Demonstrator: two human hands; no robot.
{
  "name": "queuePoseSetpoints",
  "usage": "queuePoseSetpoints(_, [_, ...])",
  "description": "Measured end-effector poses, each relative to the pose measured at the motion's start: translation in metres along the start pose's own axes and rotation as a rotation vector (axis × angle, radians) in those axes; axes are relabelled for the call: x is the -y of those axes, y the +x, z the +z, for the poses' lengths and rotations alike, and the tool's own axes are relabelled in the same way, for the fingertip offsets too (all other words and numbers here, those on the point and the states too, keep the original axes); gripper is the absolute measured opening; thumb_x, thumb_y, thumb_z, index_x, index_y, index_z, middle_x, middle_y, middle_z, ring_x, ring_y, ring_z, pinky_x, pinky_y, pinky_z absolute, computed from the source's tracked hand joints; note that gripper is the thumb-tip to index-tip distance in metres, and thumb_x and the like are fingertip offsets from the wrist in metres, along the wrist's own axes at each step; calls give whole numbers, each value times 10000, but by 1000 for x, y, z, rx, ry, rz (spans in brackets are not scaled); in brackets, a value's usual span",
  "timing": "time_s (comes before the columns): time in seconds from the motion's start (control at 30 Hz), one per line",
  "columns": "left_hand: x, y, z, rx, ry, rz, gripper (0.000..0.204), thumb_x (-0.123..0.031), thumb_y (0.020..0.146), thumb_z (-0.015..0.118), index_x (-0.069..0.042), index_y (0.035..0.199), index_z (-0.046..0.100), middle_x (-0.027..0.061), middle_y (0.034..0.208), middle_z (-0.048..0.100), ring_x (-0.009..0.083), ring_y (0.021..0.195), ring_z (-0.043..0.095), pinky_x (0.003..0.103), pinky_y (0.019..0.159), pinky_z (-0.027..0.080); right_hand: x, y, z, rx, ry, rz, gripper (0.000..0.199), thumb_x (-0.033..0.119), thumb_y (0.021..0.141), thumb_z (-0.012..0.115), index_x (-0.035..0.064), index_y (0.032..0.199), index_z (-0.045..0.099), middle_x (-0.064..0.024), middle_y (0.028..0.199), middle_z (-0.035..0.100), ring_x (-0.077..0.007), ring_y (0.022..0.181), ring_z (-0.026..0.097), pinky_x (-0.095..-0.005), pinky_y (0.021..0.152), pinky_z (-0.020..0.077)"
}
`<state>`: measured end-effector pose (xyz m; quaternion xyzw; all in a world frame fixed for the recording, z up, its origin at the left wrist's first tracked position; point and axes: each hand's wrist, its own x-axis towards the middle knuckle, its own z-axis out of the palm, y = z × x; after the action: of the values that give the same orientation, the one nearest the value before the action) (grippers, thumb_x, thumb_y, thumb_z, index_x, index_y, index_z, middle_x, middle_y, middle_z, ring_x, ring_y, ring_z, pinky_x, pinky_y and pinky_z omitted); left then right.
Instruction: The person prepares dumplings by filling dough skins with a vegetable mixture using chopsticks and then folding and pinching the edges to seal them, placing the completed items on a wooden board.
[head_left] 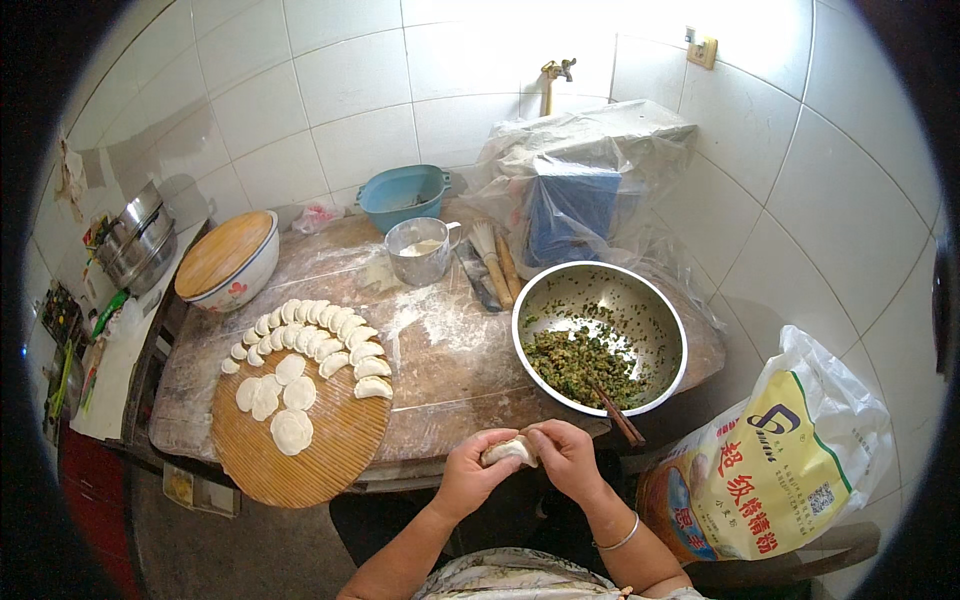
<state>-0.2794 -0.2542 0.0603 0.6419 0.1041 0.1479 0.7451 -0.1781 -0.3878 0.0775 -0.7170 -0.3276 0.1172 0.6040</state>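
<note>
Where the floured wooden table (440, 350) meets its near edge, the left hand (468, 477) and right hand (568, 458) pinch one pale dumpling (510, 452) between them, fingers closed on its seam. Just beyond sits a steel bowl (655, 310) of green filling with chopsticks (618, 415).

Large plastic sack (765, 460): right of the hands (525, 460), just beside the right wrist, standing tilted on a seat below the bench edge. White top, yellow lower body, green band, red and blue print.

Clear plastic sheeting (585, 150): far beyond the hands, at the wall, draped over a blue box-shaped thing (572, 205).

Small colourful packets (100, 300): far left of the hands; details too small to tell.
</note>
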Motion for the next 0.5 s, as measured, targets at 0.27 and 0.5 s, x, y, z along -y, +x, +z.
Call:
queuePoseSetpoints(0.27, [-4,0,-2,7,132,47,331,-67,791,681,-3,1108,607,67,1030,605,124,918,577,255,802,466,1,-2,1,13,-138,-92,139,99,848,633,-23,913,648,-89,786,634,-145,688,594,-278,604,475])
queuePoseSetpoints(0.5, [5,2,-5,-52,161,85,314,-12,791,668,4,1099,608,71,1048,598,117,876,597,252,735,531,-3,-3,3,28,106,58,113,83,830,641,-18,882,641,-102,774,627,-174,670,593,-278,592,468])
